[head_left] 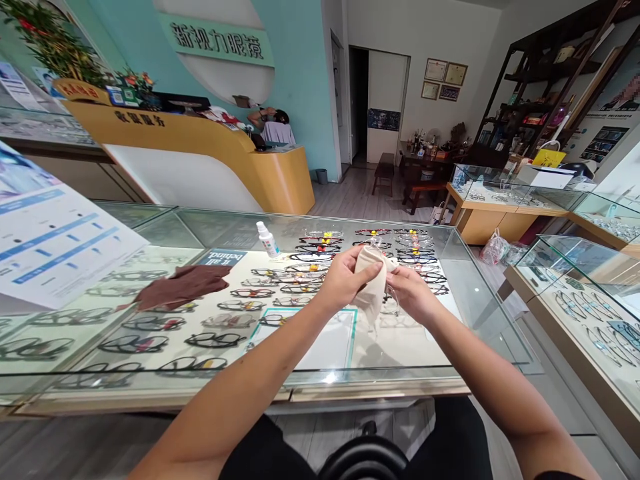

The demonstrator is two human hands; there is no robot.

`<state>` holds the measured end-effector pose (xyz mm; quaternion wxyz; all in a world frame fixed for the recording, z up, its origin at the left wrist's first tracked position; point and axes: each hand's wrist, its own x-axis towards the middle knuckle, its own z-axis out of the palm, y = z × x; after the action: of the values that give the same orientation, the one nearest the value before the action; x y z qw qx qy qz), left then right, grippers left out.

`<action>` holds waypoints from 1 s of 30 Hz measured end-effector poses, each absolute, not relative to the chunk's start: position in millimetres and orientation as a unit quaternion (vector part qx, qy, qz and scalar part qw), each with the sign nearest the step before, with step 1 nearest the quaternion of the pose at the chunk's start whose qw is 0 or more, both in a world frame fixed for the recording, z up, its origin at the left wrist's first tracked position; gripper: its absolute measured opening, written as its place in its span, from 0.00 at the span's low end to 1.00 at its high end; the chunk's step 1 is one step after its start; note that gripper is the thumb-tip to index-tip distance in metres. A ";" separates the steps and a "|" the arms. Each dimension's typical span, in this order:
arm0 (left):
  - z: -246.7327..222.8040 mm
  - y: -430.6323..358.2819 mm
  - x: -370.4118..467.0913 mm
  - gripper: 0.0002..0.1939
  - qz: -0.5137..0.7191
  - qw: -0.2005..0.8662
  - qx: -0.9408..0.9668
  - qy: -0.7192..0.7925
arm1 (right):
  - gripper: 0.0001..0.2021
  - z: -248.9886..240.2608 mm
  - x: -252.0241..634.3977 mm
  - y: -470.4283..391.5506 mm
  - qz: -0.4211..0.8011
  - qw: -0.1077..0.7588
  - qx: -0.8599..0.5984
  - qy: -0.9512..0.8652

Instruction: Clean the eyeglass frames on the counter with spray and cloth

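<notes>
Above the glass counter, a beige cleaning cloth (371, 293) hangs in folds from my left hand (345, 277), its thumb pressed over the fabric. My right hand (413, 290) is closed at the cloth's right side. Its fingertips pinch what looks like a thin-rimmed pair of eyeglasses (392, 297), mostly hidden by the cloth and fingers. A white spray bottle (268, 240) stands on the counter to the left of my hands. Farther left lies a crumpled brown cloth (183, 287).
The glass display counter (320, 375) holds several rows of eyeglasses under its top. A printed sheet (60, 240) stands at the left. Beyond are a yellow reception desk (285, 177) with a person (278, 127) behind it, and more display cases (575, 303) at the right.
</notes>
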<state>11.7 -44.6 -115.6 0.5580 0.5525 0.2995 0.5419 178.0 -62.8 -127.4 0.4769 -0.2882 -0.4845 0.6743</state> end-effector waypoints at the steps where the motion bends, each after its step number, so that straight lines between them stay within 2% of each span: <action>1: -116.8 -45.6 13.2 0.30 0.558 0.543 0.547 0.308 | 0.20 -128.3 174.5 -65.4 0.684 0.469 -0.286 -0.480; 4: -122.0 -45.2 16.3 0.32 0.591 0.514 0.531 0.324 | 0.23 -129.9 168.9 -70.6 0.695 0.457 -0.295 -0.470; 7: -127.1 -40.3 18.0 0.36 0.600 0.527 0.507 0.323 | 0.27 -128.6 172.5 -69.3 0.686 0.470 -0.311 -0.461; 12: -127.5 -30.1 17.4 0.37 0.635 0.543 0.456 0.308 | 0.23 -117.5 187.2 -62.2 0.640 0.517 -0.302 -0.481; 16: -122.2 -23.6 12.9 0.34 0.681 0.507 0.425 0.314 | 0.20 -106.5 199.1 -58.4 0.599 0.566 -0.293 -0.485; 26: -122.4 -26.5 9.0 0.31 0.653 0.496 0.441 0.365 | 0.18 -104.1 209.5 -52.8 0.603 0.562 -0.299 -0.480; 30: -121.9 -28.6 6.7 0.22 0.650 0.506 0.466 0.324 | 0.19 -104.8 210.1 -52.9 0.612 0.552 -0.288 -0.487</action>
<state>6.7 -28.6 -121.9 0.5062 0.4658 0.3238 0.6497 210.1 -52.9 -104.8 0.5522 -0.2881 -0.4871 0.6122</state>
